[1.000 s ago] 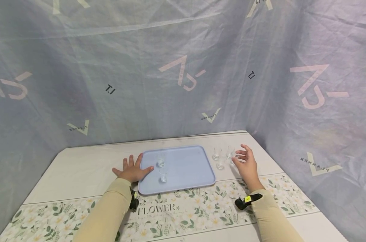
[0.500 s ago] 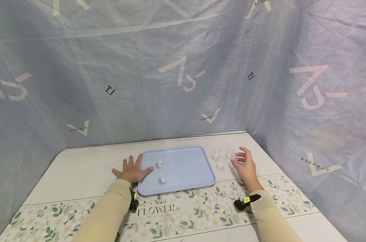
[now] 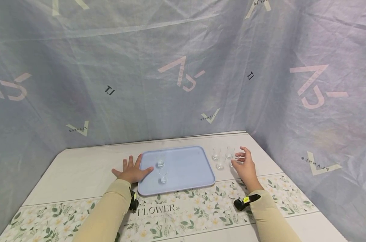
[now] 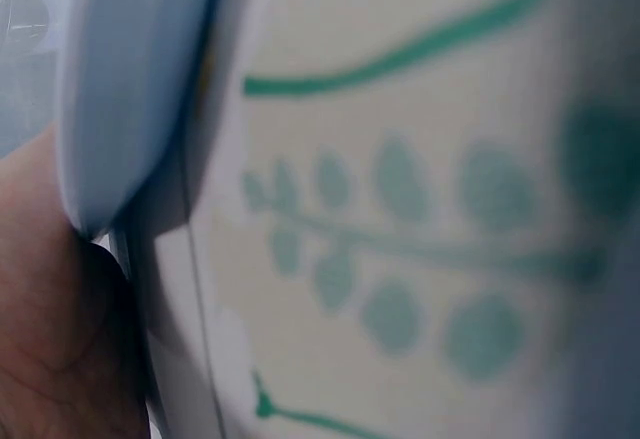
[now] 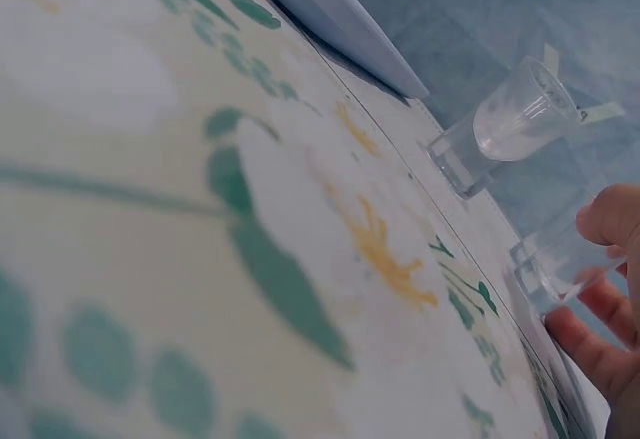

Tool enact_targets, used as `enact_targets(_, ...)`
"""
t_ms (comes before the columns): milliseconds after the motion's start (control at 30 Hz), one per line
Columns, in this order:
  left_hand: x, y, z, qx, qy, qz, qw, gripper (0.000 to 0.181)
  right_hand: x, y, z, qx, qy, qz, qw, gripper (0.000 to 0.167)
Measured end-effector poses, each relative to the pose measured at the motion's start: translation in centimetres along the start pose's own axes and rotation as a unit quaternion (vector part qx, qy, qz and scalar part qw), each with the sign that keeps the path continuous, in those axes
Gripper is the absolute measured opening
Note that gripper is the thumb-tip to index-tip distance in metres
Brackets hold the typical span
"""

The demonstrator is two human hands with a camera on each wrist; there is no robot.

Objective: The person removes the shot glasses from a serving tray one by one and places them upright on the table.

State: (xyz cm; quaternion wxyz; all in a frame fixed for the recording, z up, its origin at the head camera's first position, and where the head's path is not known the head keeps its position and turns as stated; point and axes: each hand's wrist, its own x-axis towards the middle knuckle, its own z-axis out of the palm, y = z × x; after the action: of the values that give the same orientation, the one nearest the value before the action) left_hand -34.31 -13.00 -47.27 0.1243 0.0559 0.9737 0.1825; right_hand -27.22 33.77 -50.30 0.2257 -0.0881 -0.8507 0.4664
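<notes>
My left hand (image 3: 133, 172) lies with fingers spread across the left edge of a light blue tray (image 3: 186, 168). Its thumb rests over the rim. On the tray's left part stand two small clear shot glasses, a rear one (image 3: 160, 163) and a front one (image 3: 163, 177). To the right of the tray, my right hand (image 3: 246, 167) pinches another shot glass (image 5: 548, 267) between thumb and fingers; in the head view the fingers partly hide it. Three more stand close by: a back left glass (image 3: 216, 154), a back right one (image 3: 229, 153) and a front one (image 3: 220, 163).
A white table (image 3: 89, 168) carries a floral strip (image 3: 207, 210) along its front. Grey-blue printed cloth (image 3: 134, 111) hangs behind the table and along its right side. Black cameras sit on both wrists.
My right hand has come down slightly with the shot glass, then stayed nearly still over the last half second. The left hand and the tray have not visibly moved.
</notes>
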Motion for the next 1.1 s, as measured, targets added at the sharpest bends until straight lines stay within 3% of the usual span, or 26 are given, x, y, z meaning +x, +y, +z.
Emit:
enact_targets(267, 0.3, -0.2, 0.2, 0.002, 0.002, 0.004, 1.0, 0.101, 0.5, -0.1, -0.3, 0.06, -0.017, 0.016, 0.9979, 0.103)
enact_targets(433, 0.4, -0.2, 0.1, -0.005, 0.0, 0.006, 1.0, 0.103, 0.6, -1.4, -0.6, 0.054, 0.018, -0.025, 0.9981, 0.099)
enact_targets(700, 2.7, -2.2, 1.8, -0.006, 0.005, 0.009, 0.9999, 0.12, 0.9, -5.0, 0.3, 0.035, 0.029, -0.115, 0.9923, 0.093)
enact_targets(1100, 2.3, -1.7, 1.4, -0.007, 0.003, 0.01, 0.9999, 0.116, 0.5, -7.7, 4.2, 0.1, -0.001, -0.141, 0.985, 0.082)
